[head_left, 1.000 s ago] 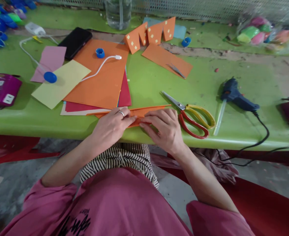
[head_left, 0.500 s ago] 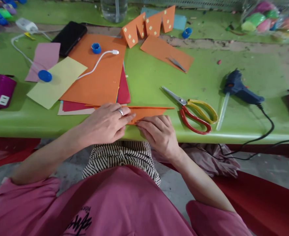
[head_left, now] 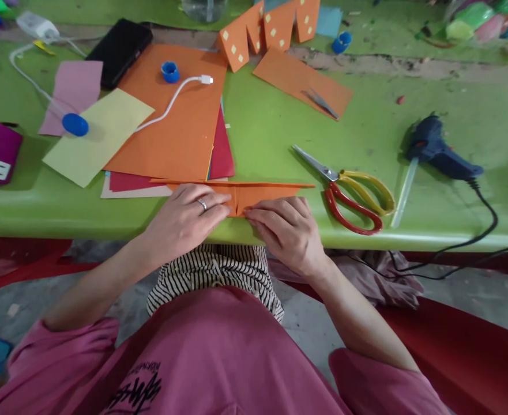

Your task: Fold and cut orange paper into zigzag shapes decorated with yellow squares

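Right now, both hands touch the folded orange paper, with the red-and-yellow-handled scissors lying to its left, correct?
Not quite: the head view shows the scissors lying to the right of the folded orange paper. The left hand and right hand do touch it.

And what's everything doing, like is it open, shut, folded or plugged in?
Folded orange paper, creased, touched by left hand and right hand
Scissors, lying down, blades look closed
Glue gun, lying down, glue stick poking out, on or off can't tell
White cable's plug, loose
Dotted orange paper, bent in zigzags
Black phone-like thing, lying down
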`<state>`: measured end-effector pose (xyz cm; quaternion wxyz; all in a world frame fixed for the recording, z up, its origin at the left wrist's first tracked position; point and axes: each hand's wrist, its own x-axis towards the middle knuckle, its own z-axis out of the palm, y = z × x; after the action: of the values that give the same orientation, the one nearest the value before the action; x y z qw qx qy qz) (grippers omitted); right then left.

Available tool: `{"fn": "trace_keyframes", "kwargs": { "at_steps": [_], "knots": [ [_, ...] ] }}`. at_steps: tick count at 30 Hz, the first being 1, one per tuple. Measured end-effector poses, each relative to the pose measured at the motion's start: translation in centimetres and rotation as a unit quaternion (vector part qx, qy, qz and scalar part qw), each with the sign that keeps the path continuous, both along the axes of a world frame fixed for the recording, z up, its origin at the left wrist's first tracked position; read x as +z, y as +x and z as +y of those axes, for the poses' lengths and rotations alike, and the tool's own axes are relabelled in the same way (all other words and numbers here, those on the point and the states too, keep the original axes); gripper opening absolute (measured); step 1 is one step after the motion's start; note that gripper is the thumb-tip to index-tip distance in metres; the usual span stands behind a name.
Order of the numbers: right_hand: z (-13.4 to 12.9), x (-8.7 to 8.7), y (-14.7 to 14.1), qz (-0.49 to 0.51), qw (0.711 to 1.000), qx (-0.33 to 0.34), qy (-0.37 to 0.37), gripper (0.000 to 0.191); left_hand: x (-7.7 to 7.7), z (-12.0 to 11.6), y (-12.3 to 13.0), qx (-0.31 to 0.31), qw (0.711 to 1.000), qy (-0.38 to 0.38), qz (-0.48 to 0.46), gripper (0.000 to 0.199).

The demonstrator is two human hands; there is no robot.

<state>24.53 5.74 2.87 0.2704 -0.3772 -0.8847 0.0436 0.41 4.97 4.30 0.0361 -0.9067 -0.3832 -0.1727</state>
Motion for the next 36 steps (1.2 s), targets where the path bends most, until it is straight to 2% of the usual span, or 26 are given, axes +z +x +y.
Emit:
{"fn": "trace_keyframes", "kwargs": {
  "at_steps": [7,11,16,22,27,36],
  "knots": [
    [-0.2,0.9,0.1,-0.056,0.997,0.018,0.043,0.019,0.2,-1.4,0.8,-0.001,0.993,0.107,0.042,0.024],
    [-0.4,1.1,-0.1,-0.087,0.995,0.018,0.040,0.023,0.0,-2.4,1.4,0.022,0.990,0.132,0.050,0.028],
    [-0.7,1.0,-0.2,-0.097,0.992,0.023,0.083,0.020,-0.6,-3.9,1.9,0.058,0.989,0.115,0.067,0.036],
    [-0.9,0.7,-0.1,-0.092,0.994,0.019,0.058,0.025,-1.7,-5.3,2.7,0.093,0.991,0.082,0.056,0.051],
    [-1.0,0.6,-0.1,-0.083,0.993,0.017,0.076,0.021,-1.7,-5.5,3.0,0.099,0.987,0.099,0.081,0.057],
    [-1.0,-0.5,0.4,-0.044,0.998,0.026,0.045,0.033,-1.8,-5.5,3.0,0.100,0.989,0.084,0.071,0.070]
  ]
}}
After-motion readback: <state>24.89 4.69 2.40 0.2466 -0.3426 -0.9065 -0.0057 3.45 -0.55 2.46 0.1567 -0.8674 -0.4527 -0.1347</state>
